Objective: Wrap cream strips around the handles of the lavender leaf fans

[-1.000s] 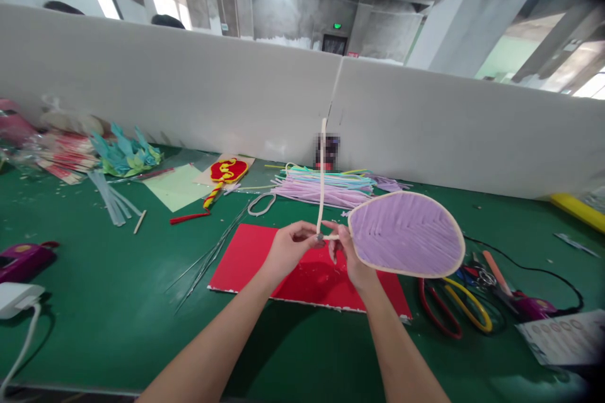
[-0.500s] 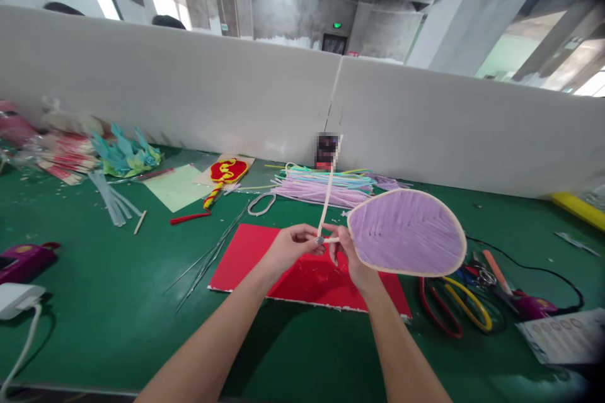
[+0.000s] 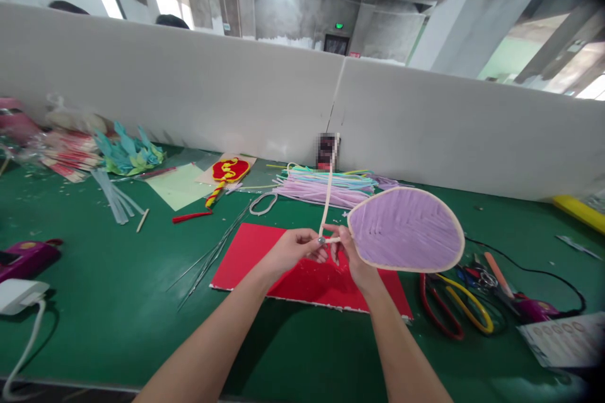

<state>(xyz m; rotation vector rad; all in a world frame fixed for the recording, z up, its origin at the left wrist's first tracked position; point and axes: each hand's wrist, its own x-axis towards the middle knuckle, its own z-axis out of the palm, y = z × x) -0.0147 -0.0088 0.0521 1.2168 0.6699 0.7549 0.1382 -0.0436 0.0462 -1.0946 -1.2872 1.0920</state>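
Note:
A purple fan (image 3: 406, 230) with a cream rim is held over the red board (image 3: 255, 252), its face turned to the right. My right hand (image 3: 357, 258) is closed around its cream handle close to the fan's head. At the handle's left end my left hand (image 3: 300, 249) pinches a cream pipe cleaner (image 3: 328, 195), which stands up and away from the handle. Whether the strip is wound around the handle there is hidden by my fingers.
Behind my hands lies a bundle of pastel pipe cleaners (image 3: 326, 187). A small red and yellow fan (image 3: 229, 171) and thin wires (image 3: 212, 252) are to the left. Pliers with red and yellow handles (image 3: 466, 305) lie right, near a purple glue gun (image 3: 536, 308). A white partition (image 3: 236, 88) stands behind.
The view has shifted slightly. Both hands keep their grips, and the upright end of the cream pipe cleaner has tipped a little to the left.

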